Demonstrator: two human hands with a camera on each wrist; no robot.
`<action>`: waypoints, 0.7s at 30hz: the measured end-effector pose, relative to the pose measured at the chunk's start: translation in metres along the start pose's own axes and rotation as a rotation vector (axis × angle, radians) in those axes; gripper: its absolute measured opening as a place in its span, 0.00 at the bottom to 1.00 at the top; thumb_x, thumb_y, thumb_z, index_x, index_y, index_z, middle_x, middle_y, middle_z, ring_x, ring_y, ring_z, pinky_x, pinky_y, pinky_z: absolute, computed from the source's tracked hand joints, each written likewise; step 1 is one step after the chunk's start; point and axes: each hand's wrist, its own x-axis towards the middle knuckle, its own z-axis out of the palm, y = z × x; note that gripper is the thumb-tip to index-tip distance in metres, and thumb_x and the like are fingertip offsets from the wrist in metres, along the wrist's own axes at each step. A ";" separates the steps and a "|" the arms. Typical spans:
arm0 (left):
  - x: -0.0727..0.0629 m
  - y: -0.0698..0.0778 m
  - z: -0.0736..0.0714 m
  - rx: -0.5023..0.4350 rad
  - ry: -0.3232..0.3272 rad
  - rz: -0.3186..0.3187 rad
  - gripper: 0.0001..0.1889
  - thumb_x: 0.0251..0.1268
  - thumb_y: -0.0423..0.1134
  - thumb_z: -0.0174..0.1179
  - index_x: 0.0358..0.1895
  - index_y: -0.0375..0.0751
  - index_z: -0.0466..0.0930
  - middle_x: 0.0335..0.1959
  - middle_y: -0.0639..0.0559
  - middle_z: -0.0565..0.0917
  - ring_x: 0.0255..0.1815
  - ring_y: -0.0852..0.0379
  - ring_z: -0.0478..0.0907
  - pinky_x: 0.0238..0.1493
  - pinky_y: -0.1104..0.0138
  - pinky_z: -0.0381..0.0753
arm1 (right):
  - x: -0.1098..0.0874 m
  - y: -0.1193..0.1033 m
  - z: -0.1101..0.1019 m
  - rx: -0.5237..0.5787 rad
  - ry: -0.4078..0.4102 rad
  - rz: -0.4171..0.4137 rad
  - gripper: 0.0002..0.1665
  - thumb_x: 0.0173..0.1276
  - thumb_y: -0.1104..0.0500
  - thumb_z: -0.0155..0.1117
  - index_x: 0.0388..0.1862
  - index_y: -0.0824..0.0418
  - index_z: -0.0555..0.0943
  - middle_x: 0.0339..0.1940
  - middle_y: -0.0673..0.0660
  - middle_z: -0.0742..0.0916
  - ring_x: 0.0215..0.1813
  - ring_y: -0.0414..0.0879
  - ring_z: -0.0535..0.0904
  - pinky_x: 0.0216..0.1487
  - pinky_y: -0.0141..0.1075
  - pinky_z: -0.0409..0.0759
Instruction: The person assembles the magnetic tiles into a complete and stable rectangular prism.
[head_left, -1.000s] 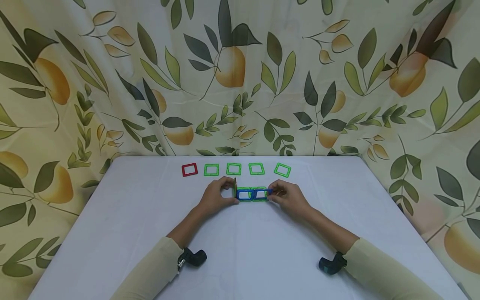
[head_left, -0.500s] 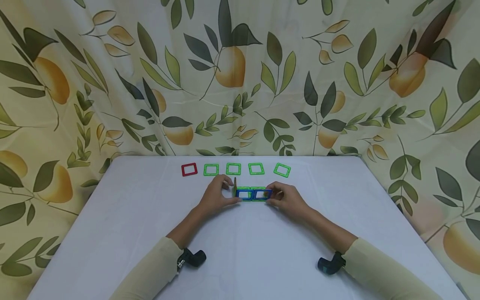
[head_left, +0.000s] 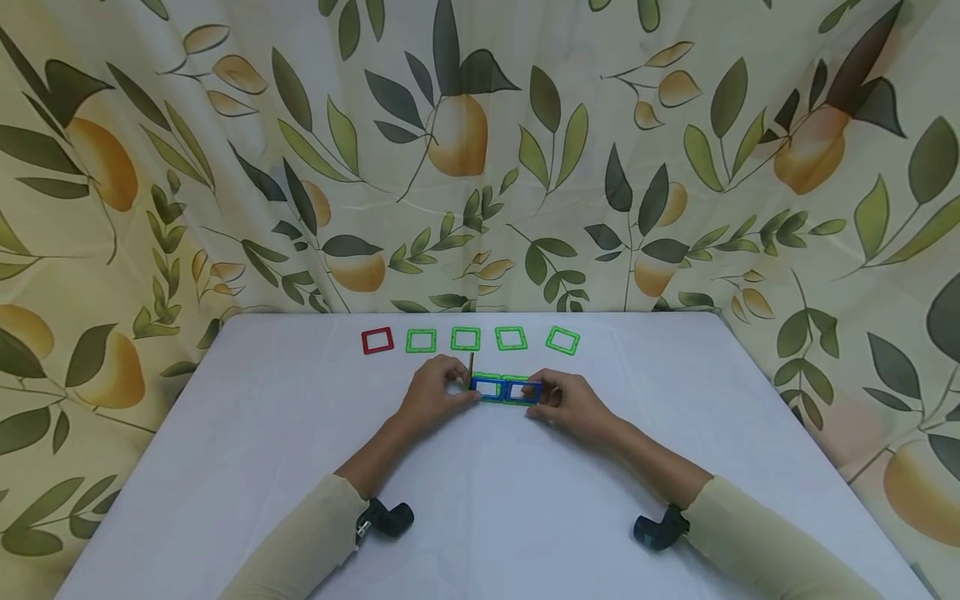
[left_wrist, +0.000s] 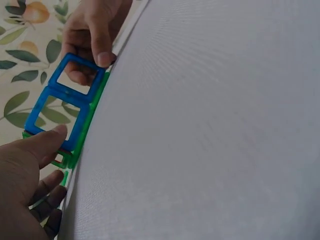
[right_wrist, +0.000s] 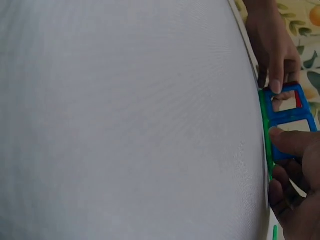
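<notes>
Magnetic tiles stand joined at the table's middle. Two blue tiles, the left one (left_wrist: 80, 127) and the right one (left_wrist: 58, 70), are upright side by side along the front edge of a flat green base (left_wrist: 95, 102). At the left end a thin tile (head_left: 472, 371) stands upright, edge-on in the head view. My left hand (head_left: 437, 389) holds this corner, thumb on the left blue tile and fingers around the end tile. My right hand (head_left: 573, 400) pinches the right blue tile's outer end, thumb in front and fingers behind it.
Behind the joined tiles lies a row of loose flat ones: a red tile (head_left: 365, 342) at the left, then several green tiles (head_left: 409, 341). The white table (head_left: 480, 500) ends at a patterned curtain (head_left: 420, 208).
My right hand has shifted slightly left and toward me along the right blue tile, which now leans less askew. My left thumb reached further onto the blue tile, then drew back slightly.
</notes>
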 end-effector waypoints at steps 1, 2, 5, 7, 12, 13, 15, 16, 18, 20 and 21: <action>0.001 0.000 0.000 0.003 0.003 0.001 0.13 0.59 0.40 0.80 0.39 0.45 0.84 0.41 0.55 0.82 0.47 0.52 0.74 0.55 0.56 0.77 | 0.000 -0.001 0.000 -0.002 -0.002 0.000 0.18 0.64 0.63 0.80 0.52 0.60 0.86 0.45 0.50 0.90 0.39 0.46 0.78 0.40 0.34 0.78; 0.001 0.000 0.000 0.004 0.004 0.003 0.12 0.59 0.40 0.80 0.39 0.45 0.85 0.40 0.55 0.83 0.47 0.52 0.74 0.55 0.56 0.77 | 0.000 -0.001 0.001 -0.007 -0.003 -0.001 0.18 0.63 0.63 0.80 0.52 0.60 0.86 0.45 0.49 0.90 0.39 0.46 0.78 0.39 0.34 0.78; 0.003 0.000 0.000 -0.012 0.003 0.009 0.10 0.59 0.38 0.79 0.39 0.45 0.86 0.38 0.56 0.84 0.45 0.53 0.76 0.55 0.55 0.77 | -0.001 -0.004 0.003 -0.028 -0.003 0.002 0.20 0.62 0.61 0.82 0.51 0.59 0.86 0.43 0.47 0.90 0.39 0.46 0.76 0.39 0.35 0.75; 0.005 -0.001 0.000 -0.028 0.002 0.011 0.10 0.60 0.37 0.79 0.39 0.44 0.87 0.36 0.57 0.85 0.45 0.54 0.78 0.55 0.55 0.78 | -0.001 -0.005 0.005 -0.036 -0.004 0.005 0.20 0.61 0.61 0.83 0.51 0.59 0.87 0.42 0.45 0.90 0.40 0.46 0.75 0.40 0.36 0.74; 0.010 -0.002 0.001 -0.044 0.010 -0.003 0.09 0.60 0.35 0.78 0.39 0.45 0.86 0.36 0.58 0.86 0.43 0.55 0.80 0.54 0.57 0.79 | -0.003 -0.010 0.012 -0.032 -0.017 0.013 0.23 0.59 0.60 0.85 0.52 0.60 0.87 0.42 0.45 0.88 0.43 0.47 0.75 0.44 0.36 0.76; 0.011 -0.003 0.002 -0.040 0.013 -0.005 0.09 0.60 0.35 0.78 0.39 0.44 0.86 0.35 0.58 0.86 0.42 0.55 0.79 0.52 0.57 0.79 | -0.003 -0.011 0.013 -0.033 -0.018 0.011 0.23 0.58 0.60 0.85 0.52 0.60 0.87 0.42 0.45 0.88 0.43 0.47 0.76 0.44 0.37 0.76; 0.013 -0.003 0.002 -0.028 0.021 -0.007 0.09 0.61 0.35 0.78 0.40 0.44 0.86 0.35 0.57 0.86 0.41 0.55 0.79 0.49 0.58 0.80 | -0.004 -0.013 0.016 -0.039 -0.020 0.002 0.24 0.57 0.60 0.86 0.52 0.59 0.87 0.41 0.46 0.86 0.43 0.47 0.76 0.44 0.37 0.76; 0.014 -0.003 0.003 -0.019 0.025 -0.009 0.09 0.61 0.35 0.78 0.40 0.44 0.86 0.35 0.57 0.86 0.40 0.55 0.79 0.47 0.59 0.79 | -0.005 -0.014 0.018 -0.041 -0.022 -0.003 0.25 0.57 0.60 0.86 0.53 0.59 0.86 0.41 0.46 0.85 0.43 0.47 0.76 0.44 0.37 0.77; 0.016 -0.003 0.003 -0.009 0.033 -0.008 0.09 0.62 0.35 0.77 0.40 0.43 0.87 0.35 0.57 0.85 0.39 0.55 0.78 0.45 0.59 0.79 | -0.006 -0.016 0.021 -0.041 -0.029 -0.015 0.26 0.56 0.59 0.86 0.53 0.59 0.86 0.41 0.47 0.84 0.43 0.46 0.76 0.44 0.38 0.77; 0.017 -0.002 0.004 -0.010 0.035 -0.014 0.08 0.62 0.35 0.77 0.41 0.43 0.87 0.35 0.57 0.86 0.39 0.56 0.79 0.45 0.60 0.80 | -0.008 -0.019 0.024 -0.040 -0.039 -0.026 0.27 0.56 0.58 0.86 0.53 0.59 0.85 0.42 0.48 0.84 0.44 0.46 0.76 0.45 0.38 0.78; 0.018 -0.002 0.004 -0.014 0.034 -0.014 0.08 0.63 0.35 0.76 0.41 0.43 0.87 0.35 0.57 0.86 0.39 0.56 0.79 0.46 0.60 0.81 | -0.008 -0.021 0.025 -0.037 -0.043 -0.030 0.27 0.56 0.58 0.86 0.53 0.59 0.85 0.42 0.47 0.84 0.44 0.46 0.76 0.46 0.38 0.78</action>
